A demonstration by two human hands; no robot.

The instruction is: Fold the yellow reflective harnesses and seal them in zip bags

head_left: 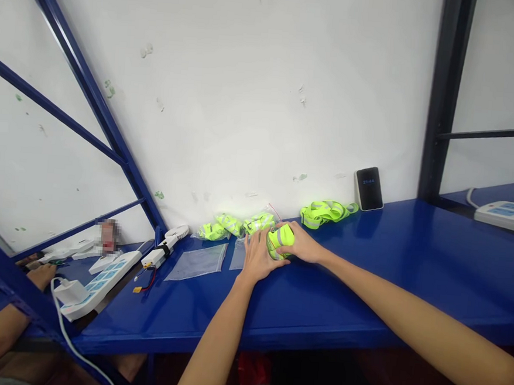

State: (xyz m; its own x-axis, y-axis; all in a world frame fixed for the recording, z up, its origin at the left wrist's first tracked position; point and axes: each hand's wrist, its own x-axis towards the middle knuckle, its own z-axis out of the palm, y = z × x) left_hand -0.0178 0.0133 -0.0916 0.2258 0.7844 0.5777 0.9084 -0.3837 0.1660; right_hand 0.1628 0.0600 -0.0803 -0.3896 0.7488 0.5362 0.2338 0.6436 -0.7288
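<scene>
Between my two hands is a compact roll of neon yellow-green reflective strap (281, 239) with a silver-grey band, resting on the blue table. My left hand (259, 256) closes round its left side, the thumb reaching along the front. From the right, my right hand (305, 244) grips the roll, with fingers behind and thumb in front. Just behind my left hand lies a clear bag with a neon bundle (259, 222). Two more neon bundles (213, 231) lie left of it. A loose heap of the same strap (323, 213) sits to the right near the wall.
A flat clear bag (197, 262) lies left of my hands, another partly under my left hand. Farther left are a small white fan (177, 232), a battery pack with wires (158, 257) and a power strip (101, 284). A clock-like device (369, 189) leans right. Another person's arm (4, 336) is at left.
</scene>
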